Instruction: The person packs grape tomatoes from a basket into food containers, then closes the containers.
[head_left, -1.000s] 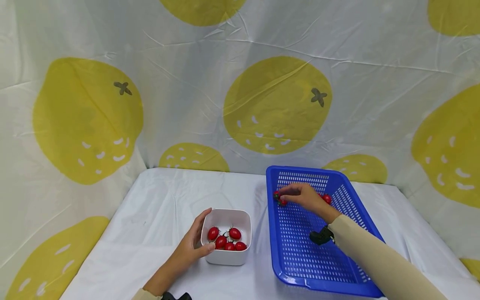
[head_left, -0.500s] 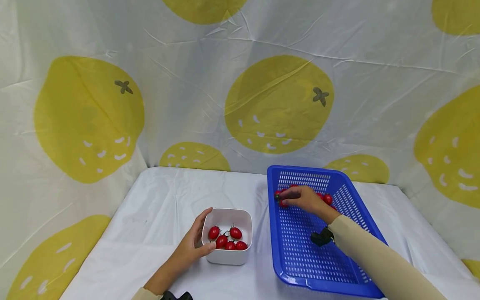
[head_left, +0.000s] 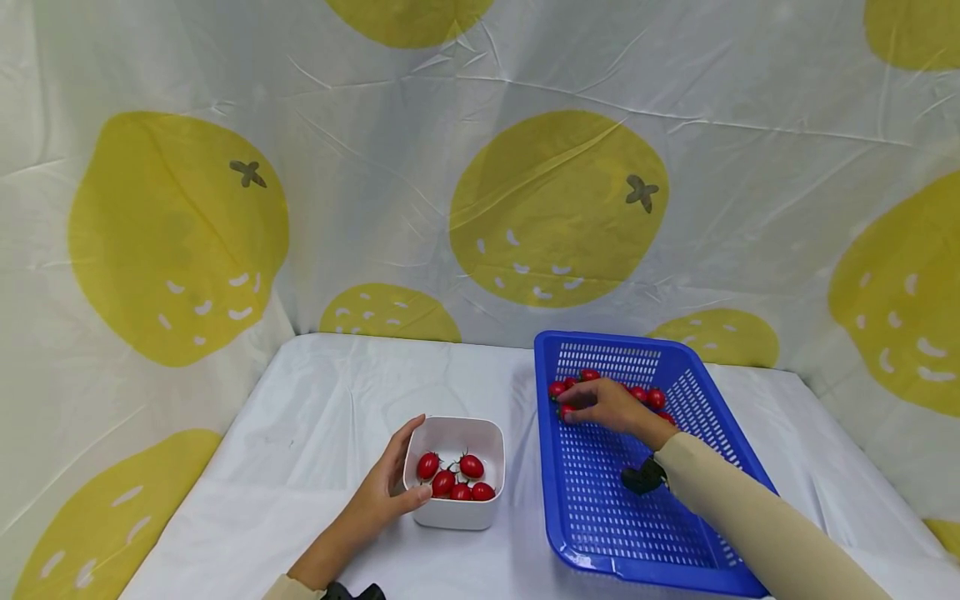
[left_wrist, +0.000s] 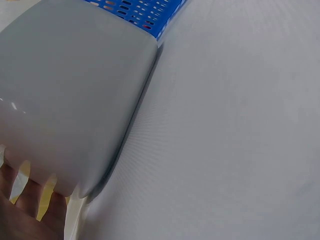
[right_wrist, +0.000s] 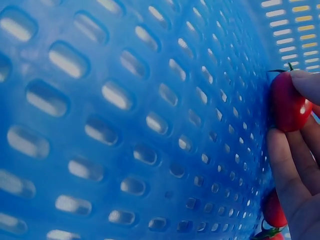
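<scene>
My left hand point(head_left: 378, 496) holds a small white box point(head_left: 453, 515) at its left side. The thumb lies at the near rim and a finger reaches the far left corner. Several red cherry tomatoes point(head_left: 442, 483) lie inside this box. Within the blue perforated basket point(head_left: 660, 575), my right hand point(head_left: 611, 408) pinches a cherry tomato point(right_wrist: 287, 102) between thumb and fingers, close to the basket floor. A green stem shows on that tomato in the right wrist view. The left wrist view shows fingers point(left_wrist: 30, 202) against the box's outer wall.
More cherry tomatoes point(head_left: 590, 375) lie around the right hand in the basket's far part, with others point(head_left: 656, 398) to its right. White cloth point(head_left: 337, 417) covers the table. A lemon-print curtain point(head_left: 360, 208) hangs behind it.
My right hand has shifted slightly towards me and down in the basket, uncovering tomatoes behind it. The left hand and white box stay in place.
</scene>
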